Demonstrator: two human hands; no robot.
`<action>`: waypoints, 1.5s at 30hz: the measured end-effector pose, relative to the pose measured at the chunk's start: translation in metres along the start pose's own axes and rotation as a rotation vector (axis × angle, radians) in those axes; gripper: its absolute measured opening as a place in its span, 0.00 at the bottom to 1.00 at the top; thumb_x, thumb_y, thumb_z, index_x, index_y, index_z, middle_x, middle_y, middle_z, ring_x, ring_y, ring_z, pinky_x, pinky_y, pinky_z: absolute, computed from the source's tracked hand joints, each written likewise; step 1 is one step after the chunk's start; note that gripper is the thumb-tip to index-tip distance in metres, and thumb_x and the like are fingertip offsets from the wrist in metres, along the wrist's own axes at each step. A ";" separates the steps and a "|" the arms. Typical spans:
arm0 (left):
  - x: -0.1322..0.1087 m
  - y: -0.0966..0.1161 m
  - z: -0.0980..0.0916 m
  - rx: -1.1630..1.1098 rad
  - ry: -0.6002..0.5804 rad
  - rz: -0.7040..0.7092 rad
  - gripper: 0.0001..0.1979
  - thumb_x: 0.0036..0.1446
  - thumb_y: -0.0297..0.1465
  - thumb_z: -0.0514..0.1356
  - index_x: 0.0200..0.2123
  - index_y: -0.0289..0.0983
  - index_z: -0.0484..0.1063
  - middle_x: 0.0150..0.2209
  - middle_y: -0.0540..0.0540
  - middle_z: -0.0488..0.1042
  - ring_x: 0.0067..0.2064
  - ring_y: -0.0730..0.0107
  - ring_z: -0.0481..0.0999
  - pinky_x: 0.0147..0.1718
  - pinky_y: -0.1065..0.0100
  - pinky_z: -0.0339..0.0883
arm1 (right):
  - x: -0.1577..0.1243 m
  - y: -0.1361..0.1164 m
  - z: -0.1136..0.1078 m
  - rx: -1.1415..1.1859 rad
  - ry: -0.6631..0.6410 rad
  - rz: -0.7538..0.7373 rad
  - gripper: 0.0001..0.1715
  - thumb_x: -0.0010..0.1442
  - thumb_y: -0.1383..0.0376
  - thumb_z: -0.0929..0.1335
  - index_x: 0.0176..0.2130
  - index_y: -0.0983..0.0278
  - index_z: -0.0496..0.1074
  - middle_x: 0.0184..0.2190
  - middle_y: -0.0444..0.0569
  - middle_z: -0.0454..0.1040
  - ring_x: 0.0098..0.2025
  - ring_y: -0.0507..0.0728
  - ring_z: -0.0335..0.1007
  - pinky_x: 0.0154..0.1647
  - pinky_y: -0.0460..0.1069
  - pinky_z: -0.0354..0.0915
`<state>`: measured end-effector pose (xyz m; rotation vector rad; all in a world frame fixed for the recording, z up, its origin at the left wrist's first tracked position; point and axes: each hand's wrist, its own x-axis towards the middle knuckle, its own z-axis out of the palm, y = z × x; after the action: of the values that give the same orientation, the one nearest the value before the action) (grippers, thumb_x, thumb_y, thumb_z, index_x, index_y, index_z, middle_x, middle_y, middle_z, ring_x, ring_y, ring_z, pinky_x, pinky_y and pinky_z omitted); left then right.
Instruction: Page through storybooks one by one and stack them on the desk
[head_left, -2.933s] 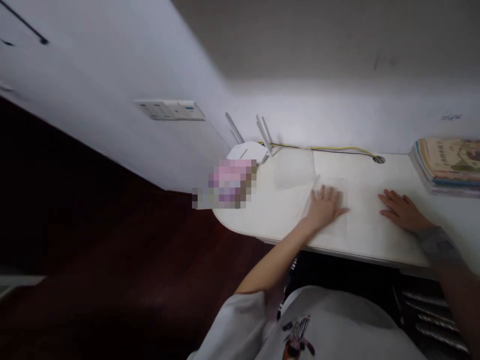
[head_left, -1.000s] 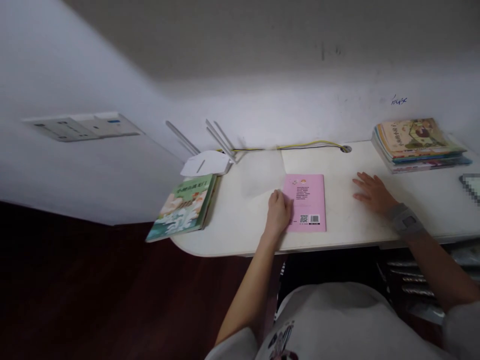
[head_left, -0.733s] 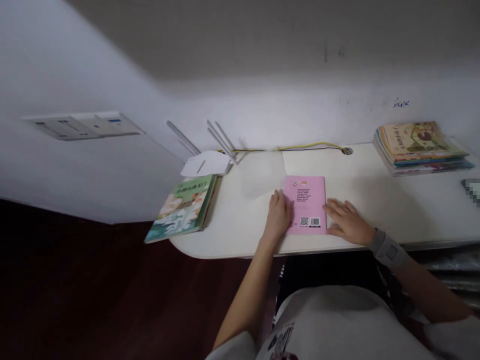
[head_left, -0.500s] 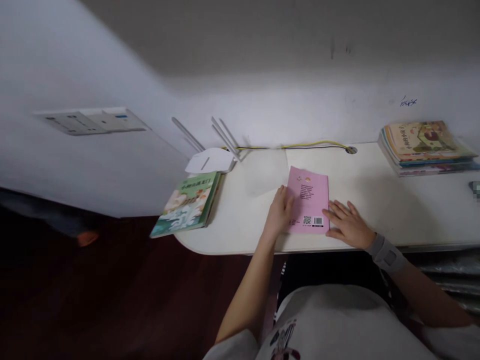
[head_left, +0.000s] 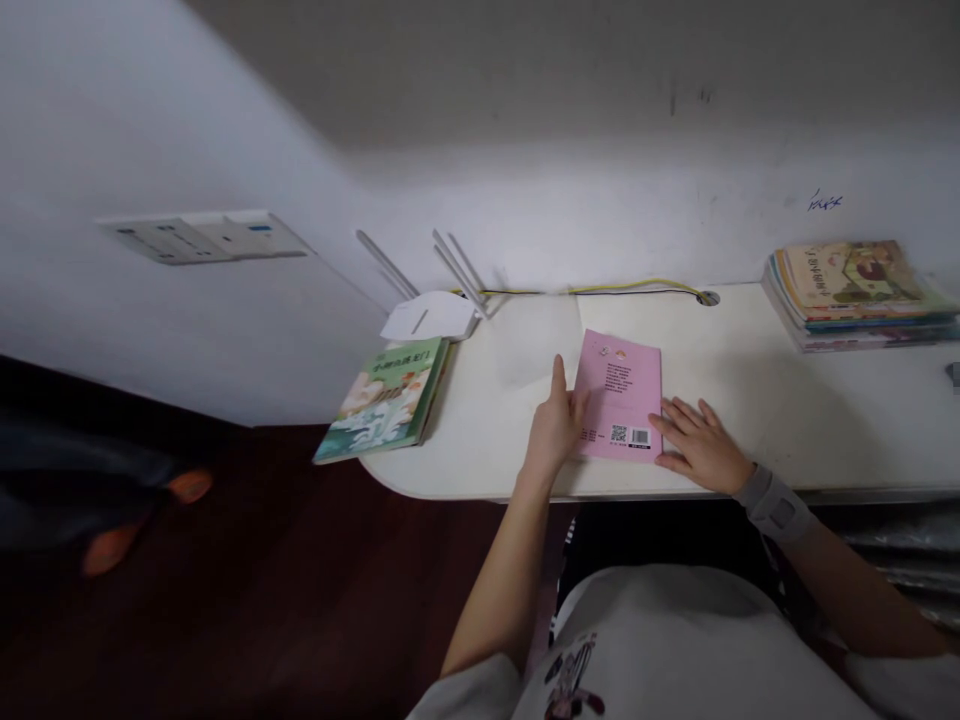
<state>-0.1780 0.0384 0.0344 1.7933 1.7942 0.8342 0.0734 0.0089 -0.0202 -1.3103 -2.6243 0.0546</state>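
A pink booklet [head_left: 621, 395] lies back cover up on the white desk, its barcode and QR code near the lower edge. At its left edge is my left hand [head_left: 555, 428], index finger stretched out away from me and thumb against the cover; the other fingers are mostly hidden. My right hand [head_left: 699, 447], fingers spread, rests flat on the desk at the booklet's right edge, thumb and fingertips touching its lower right side. Neither hand grips the booklet.
A green picture book [head_left: 386, 400] on a small pile overhangs the desk's left end, beside a white router [head_left: 427, 316]. Several stacked books [head_left: 855, 285] stand at the right. A yellow cable [head_left: 637, 286] runs along the wall. Another person's orange shoes [head_left: 112, 548] show at lower left.
My left index finger has straightened and lifted from the booklet's edge. My right hand stays in place. The view has shifted slightly, and more of the other person's feet shows.
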 end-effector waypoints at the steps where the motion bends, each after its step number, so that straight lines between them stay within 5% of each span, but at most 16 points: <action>1: -0.002 -0.001 0.000 -0.044 -0.003 -0.004 0.39 0.61 0.39 0.52 0.68 0.32 0.36 0.36 0.42 0.79 0.34 0.62 0.77 0.38 0.62 0.68 | 0.000 0.000 0.000 0.001 0.004 0.001 0.33 0.65 0.48 0.56 0.64 0.59 0.56 0.66 0.57 0.54 0.66 0.66 0.48 0.61 0.69 0.47; 5: -0.014 -0.006 0.005 -0.442 -0.055 0.003 0.43 0.59 0.44 0.55 0.68 0.33 0.37 0.53 0.35 0.72 0.49 0.58 0.74 0.47 0.57 0.67 | 0.000 -0.001 -0.001 -0.013 -0.002 0.007 0.33 0.65 0.49 0.57 0.64 0.59 0.56 0.66 0.56 0.54 0.66 0.65 0.48 0.62 0.68 0.47; 9: -0.029 -0.012 0.017 -0.694 -0.101 0.162 0.41 0.56 0.44 0.58 0.67 0.40 0.44 0.68 0.40 0.50 0.66 0.54 0.53 0.62 0.53 0.52 | 0.001 -0.003 -0.003 -0.030 -0.019 0.010 0.32 0.65 0.50 0.58 0.64 0.60 0.57 0.66 0.56 0.53 0.66 0.65 0.48 0.63 0.66 0.46; 15: -0.038 0.013 0.034 -0.348 -0.064 0.499 0.38 0.62 0.38 0.53 0.68 0.46 0.33 0.70 0.45 0.37 0.69 0.57 0.38 0.66 0.51 0.38 | -0.009 0.006 -0.006 -0.087 0.089 0.212 0.31 0.66 0.52 0.56 0.60 0.67 0.61 0.64 0.62 0.57 0.66 0.67 0.50 0.61 0.65 0.49; 20: -0.035 0.051 0.050 0.054 -0.264 0.716 0.40 0.64 0.44 0.48 0.68 0.38 0.27 0.69 0.36 0.36 0.69 0.55 0.34 0.64 0.47 0.38 | -0.034 0.027 0.002 -0.174 0.175 0.407 0.33 0.65 0.56 0.58 0.60 0.76 0.59 0.61 0.71 0.59 0.63 0.71 0.53 0.59 0.66 0.52; 26: -0.025 0.066 0.082 0.453 -0.446 0.693 0.34 0.63 0.46 0.49 0.66 0.34 0.48 0.68 0.35 0.43 0.69 0.45 0.36 0.62 0.42 0.43 | -0.055 0.045 0.021 -0.119 0.281 0.339 0.31 0.63 0.60 0.59 0.61 0.72 0.59 0.57 0.64 0.66 0.63 0.66 0.55 0.60 0.62 0.54; 30: -0.021 0.069 0.092 0.464 -0.456 0.794 0.36 0.61 0.45 0.52 0.68 0.40 0.43 0.70 0.38 0.37 0.68 0.42 0.35 0.60 0.38 0.46 | -0.057 0.053 0.025 -0.083 0.341 0.251 0.29 0.62 0.63 0.58 0.60 0.71 0.60 0.57 0.63 0.67 0.62 0.65 0.57 0.60 0.61 0.56; 33: -0.019 0.072 0.093 0.504 -0.475 0.865 0.32 0.62 0.31 0.53 0.67 0.45 0.46 0.70 0.44 0.37 0.69 0.43 0.34 0.59 0.35 0.45 | -0.057 0.055 0.021 -0.069 0.325 0.231 0.31 0.62 0.63 0.58 0.62 0.73 0.56 0.58 0.64 0.65 0.63 0.64 0.56 0.60 0.61 0.57; 39: -0.021 0.067 0.099 0.586 -0.397 0.759 0.28 0.61 0.24 0.49 0.64 0.42 0.55 0.69 0.42 0.46 0.68 0.42 0.41 0.57 0.33 0.48 | -0.059 0.053 0.008 -0.157 0.187 0.414 0.36 0.58 0.63 0.63 0.62 0.76 0.54 0.62 0.70 0.57 0.65 0.69 0.49 0.61 0.64 0.53; 45: -0.023 0.064 0.102 0.608 -0.374 0.752 0.29 0.59 0.23 0.50 0.64 0.43 0.55 0.68 0.41 0.48 0.68 0.44 0.43 0.56 0.33 0.50 | -0.059 0.055 0.006 -0.116 0.175 0.419 0.28 0.60 0.68 0.59 0.59 0.75 0.59 0.60 0.67 0.61 0.65 0.66 0.52 0.61 0.62 0.55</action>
<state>-0.0604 0.0226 0.0050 2.8653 1.1761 0.1279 0.1499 -0.0044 -0.0431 -1.7950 -2.2005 -0.1443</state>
